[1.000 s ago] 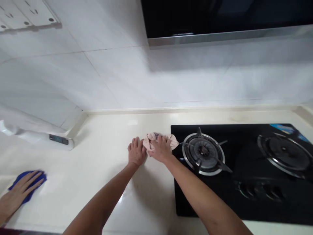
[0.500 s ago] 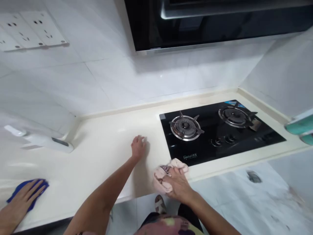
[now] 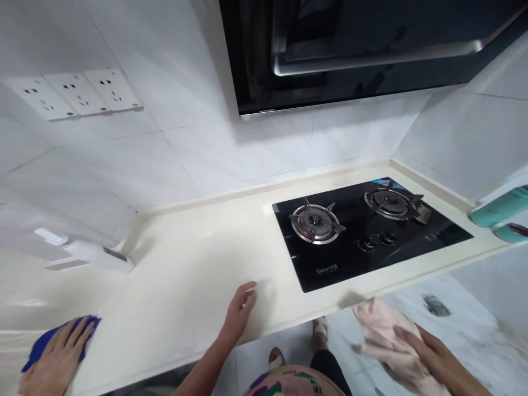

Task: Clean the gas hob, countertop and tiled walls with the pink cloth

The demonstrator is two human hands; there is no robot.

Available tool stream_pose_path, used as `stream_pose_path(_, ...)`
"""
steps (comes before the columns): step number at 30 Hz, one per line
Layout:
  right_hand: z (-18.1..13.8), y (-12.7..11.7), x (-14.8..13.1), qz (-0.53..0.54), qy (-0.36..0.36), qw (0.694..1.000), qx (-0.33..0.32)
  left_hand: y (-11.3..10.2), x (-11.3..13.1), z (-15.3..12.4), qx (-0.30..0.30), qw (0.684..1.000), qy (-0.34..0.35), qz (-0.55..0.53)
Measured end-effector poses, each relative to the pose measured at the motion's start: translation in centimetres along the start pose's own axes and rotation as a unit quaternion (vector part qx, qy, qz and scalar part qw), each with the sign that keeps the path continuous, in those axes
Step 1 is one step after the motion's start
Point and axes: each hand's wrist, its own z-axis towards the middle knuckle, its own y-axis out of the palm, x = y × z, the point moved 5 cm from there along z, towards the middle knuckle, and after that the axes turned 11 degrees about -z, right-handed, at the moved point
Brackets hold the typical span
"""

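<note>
My right hand (image 3: 424,346) grips a pale pink cloth (image 3: 383,330), which hangs bunched and blurred past the counter's front edge, above the floor. My left hand (image 3: 241,305) hovers at or just over the cream countertop (image 3: 185,275), fingers loosely bent and apart, with nothing in them; whether it touches the surface I cannot tell. Right of it lies the black glass gas hob (image 3: 330,253) with two burners. At the far left, a co-worker's hand (image 3: 61,352) presses a blue cloth (image 3: 39,346) flat on the counter.
A white bottle-like device (image 3: 99,256) leans near the back left corner. Green containers (image 3: 501,209) stand at the right end. Over the hob hangs a black range hood (image 3: 350,60). Wall sockets (image 3: 82,93) are at upper left. A drain (image 3: 436,305) shows in the floor.
My right hand has lifted the pink cloth off the counter by the hob's front corner and moved right, beyond the edge. My left hand has drawn back toward me. The view has shifted.
</note>
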Motion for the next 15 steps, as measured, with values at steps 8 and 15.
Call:
stream_pose_path(8, -3.1, 12.3, -23.3, 0.024, -0.328, 0.918, -0.223, 11.1, 4.5, -1.5, -0.158, 0.891, -0.154, -0.396)
stream_pose_path(15, 1.4, 12.1, -14.3, 0.032, -0.252, 0.966, -0.040, -2.5, 8.3, 5.5, 0.035, 0.954, -0.038, -0.296)
